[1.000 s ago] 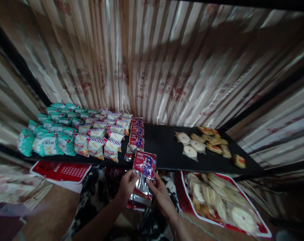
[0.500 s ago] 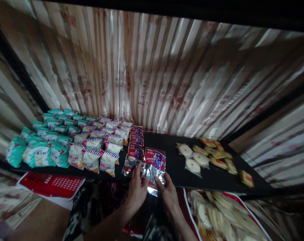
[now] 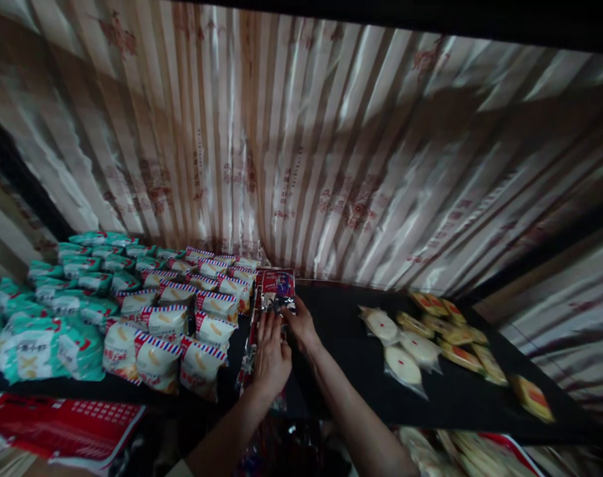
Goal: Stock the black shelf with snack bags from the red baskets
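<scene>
A red and silver snack packet [image 3: 277, 285] lies on the row of like packets at the back of the dark shelf. My right hand [image 3: 302, 326] grips its lower right edge, thumb on top and the other fingers partly hidden. Stretched out flat, my left hand [image 3: 272, 354] rests on the packets just below it. More red packets [image 3: 252, 351] show beneath and left of that hand. Close on the left stand puffy white bags [image 3: 205, 364] with red and blue striped tops.
Teal snack bags [image 3: 38, 344] fill the shelf's left end. On the right lie round white wafers [image 3: 403, 368] in clear wrappers and yellow packets [image 3: 460, 354]. Striped printed sheeting [image 3: 311, 146] hangs behind. Below the shelf are a red printed box [image 3: 57, 424] and more wrapped wafers [image 3: 460, 457].
Both hands have moved forward, and the packet in my right hand has gone left and back onto the red row. The view has come closer to the shelf.
</scene>
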`<state>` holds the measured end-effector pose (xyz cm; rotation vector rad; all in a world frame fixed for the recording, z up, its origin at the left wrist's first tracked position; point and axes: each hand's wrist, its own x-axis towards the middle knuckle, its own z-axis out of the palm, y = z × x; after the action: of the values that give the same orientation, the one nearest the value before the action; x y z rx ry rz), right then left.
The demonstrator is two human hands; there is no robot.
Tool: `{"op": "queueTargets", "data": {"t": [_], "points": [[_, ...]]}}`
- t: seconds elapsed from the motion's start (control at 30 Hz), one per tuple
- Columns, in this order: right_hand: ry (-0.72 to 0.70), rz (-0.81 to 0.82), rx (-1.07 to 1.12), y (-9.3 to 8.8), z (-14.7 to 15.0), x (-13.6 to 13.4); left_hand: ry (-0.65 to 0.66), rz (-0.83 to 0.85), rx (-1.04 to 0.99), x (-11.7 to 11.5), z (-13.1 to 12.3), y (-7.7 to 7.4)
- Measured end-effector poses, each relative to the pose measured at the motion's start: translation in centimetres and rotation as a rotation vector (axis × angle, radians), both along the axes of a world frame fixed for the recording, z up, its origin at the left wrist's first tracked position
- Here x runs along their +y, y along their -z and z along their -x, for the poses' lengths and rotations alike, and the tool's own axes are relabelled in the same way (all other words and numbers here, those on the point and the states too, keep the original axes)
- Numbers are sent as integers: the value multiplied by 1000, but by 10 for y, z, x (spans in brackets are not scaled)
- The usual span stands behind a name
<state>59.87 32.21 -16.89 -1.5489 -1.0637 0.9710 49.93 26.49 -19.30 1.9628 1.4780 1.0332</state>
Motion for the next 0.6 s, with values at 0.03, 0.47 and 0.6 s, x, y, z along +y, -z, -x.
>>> {"op": "queueTargets", "data": {"t": [0.03,0.47,0.6], "points": [[-14,5,-35,1,1,8,-8,-1,3,7,-1,2],[14,0,-665,10,10,52,-129,2,-45,48,-8,12],[-9,7,-763,14,10,54,-139,40,-8,53,-12,12]]}}
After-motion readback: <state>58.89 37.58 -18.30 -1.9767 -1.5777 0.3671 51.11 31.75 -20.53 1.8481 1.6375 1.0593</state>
